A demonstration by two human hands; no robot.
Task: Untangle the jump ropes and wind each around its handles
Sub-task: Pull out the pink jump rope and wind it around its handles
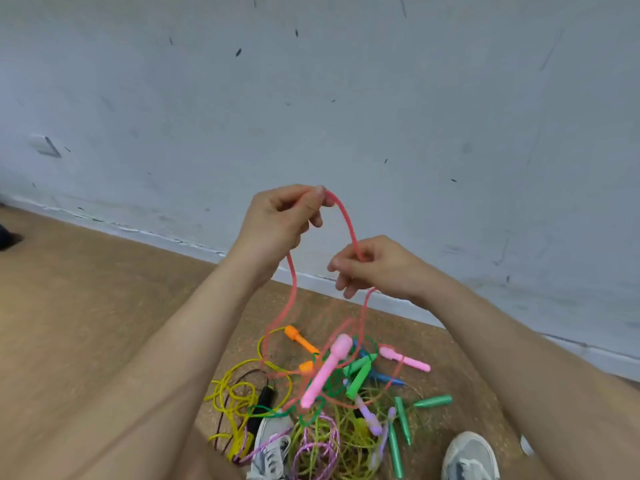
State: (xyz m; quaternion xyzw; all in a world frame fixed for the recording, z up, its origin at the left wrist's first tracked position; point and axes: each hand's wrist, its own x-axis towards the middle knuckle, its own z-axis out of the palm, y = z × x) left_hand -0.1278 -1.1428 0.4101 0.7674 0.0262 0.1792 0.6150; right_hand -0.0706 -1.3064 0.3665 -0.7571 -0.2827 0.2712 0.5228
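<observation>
A pink-red jump rope [348,225] arcs between both raised hands. My left hand [277,223] pinches it at the top of the arc. Lower and to the right, my right hand [374,265] pinches the same rope. Both ends of the rope fall to a tangled pile of jump ropes [325,403] on the floor. One pink handle [325,370] hangs tilted just above the pile, and the other pink handle [405,358] lies to the right. Orange handles [301,339], green handles [398,420], a black handle [263,398] and yellow rope [235,393] are mixed in.
My two grey sneakers [471,459] stand on the cork-brown floor [104,306], right at the near side of the pile. A scuffed pale wall [311,98] with a skirting board rises just behind the pile.
</observation>
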